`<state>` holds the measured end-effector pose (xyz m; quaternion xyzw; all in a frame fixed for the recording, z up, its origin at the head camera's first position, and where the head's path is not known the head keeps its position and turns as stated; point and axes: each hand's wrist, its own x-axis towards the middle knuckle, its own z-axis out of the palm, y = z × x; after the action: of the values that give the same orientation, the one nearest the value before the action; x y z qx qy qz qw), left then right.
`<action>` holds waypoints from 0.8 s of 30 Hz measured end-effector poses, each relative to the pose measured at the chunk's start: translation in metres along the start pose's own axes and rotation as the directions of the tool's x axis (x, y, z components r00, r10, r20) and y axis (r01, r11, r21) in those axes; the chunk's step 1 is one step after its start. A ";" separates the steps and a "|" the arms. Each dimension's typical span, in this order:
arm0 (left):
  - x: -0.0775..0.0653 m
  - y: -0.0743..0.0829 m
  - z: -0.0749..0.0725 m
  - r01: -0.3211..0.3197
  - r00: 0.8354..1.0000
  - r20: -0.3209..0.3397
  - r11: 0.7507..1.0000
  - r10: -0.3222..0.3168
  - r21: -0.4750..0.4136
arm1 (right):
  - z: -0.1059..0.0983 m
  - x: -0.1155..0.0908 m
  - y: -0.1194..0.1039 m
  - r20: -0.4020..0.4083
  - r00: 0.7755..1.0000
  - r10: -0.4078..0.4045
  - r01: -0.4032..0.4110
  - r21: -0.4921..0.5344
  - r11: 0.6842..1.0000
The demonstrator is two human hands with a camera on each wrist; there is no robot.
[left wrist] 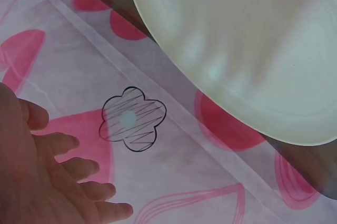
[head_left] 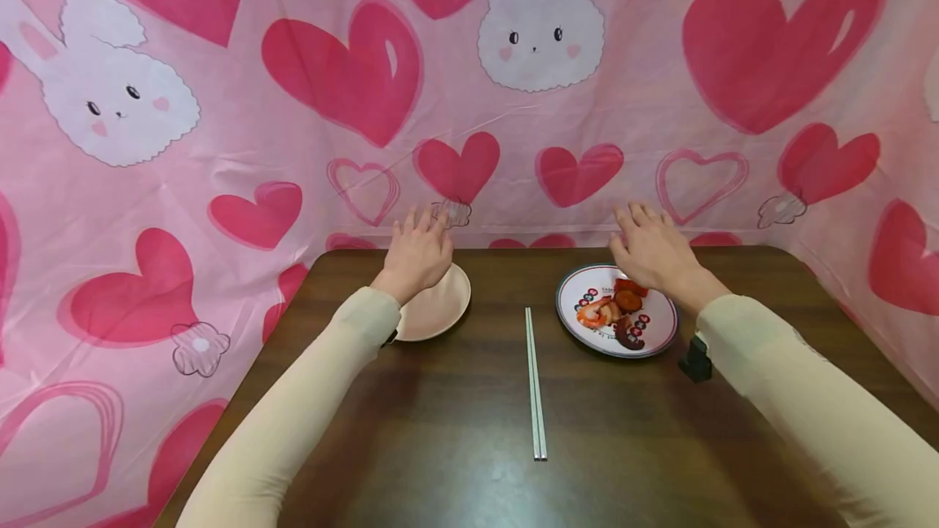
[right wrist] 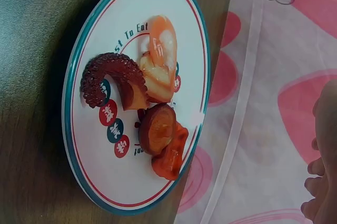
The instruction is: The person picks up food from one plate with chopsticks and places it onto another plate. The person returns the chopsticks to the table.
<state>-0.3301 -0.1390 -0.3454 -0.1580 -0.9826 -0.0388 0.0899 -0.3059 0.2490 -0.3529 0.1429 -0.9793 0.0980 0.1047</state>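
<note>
In the head view my left hand [head_left: 416, 255] hovers over the far side of a plain cream plate [head_left: 433, 312], fingers extended and holding nothing. The left wrist view shows the hand [left wrist: 58, 182] apart from that plate [left wrist: 237, 50]. My right hand [head_left: 653, 249], also holding nothing, is above the far right edge of a white plate with a blue-green rim [head_left: 663, 320]. On it lie a shrimp-like piece [right wrist: 162, 50], a dark curled tentacle [right wrist: 113, 74], a round brown piece [right wrist: 158, 128] and a glossy red-orange piece [right wrist: 171, 155]. A pair of pale chopsticks [head_left: 535, 389] lies between the plates.
The dark wooden table [head_left: 455, 430] ends just beyond the plates. A pink curtain with hearts and rabbits [head_left: 455, 63] hangs behind it and along both sides. A black strap device [head_left: 695, 361] is on my right wrist.
</note>
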 end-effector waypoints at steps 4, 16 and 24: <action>-0.001 0.000 0.004 0.003 1.000 -0.010 1.000 -0.003 -0.001 | 0.001 -0.002 0.000 -0.002 1.000 0.000 0.000 -0.002 1.000; -0.006 -0.004 0.011 0.011 1.000 -0.007 1.000 -0.011 -0.001 | 0.002 -0.005 -0.001 -0.012 1.000 0.002 -0.002 0.003 1.000; -0.012 -0.012 0.019 0.022 1.000 -0.003 1.000 -0.022 0.020 | 0.003 -0.007 0.000 -0.006 1.000 0.001 -0.001 0.004 1.000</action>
<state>-0.3260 -0.1518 -0.3667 -0.1460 -0.9845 -0.0301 0.0926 -0.2997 0.2504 -0.3580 0.1422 -0.9788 0.1006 0.1075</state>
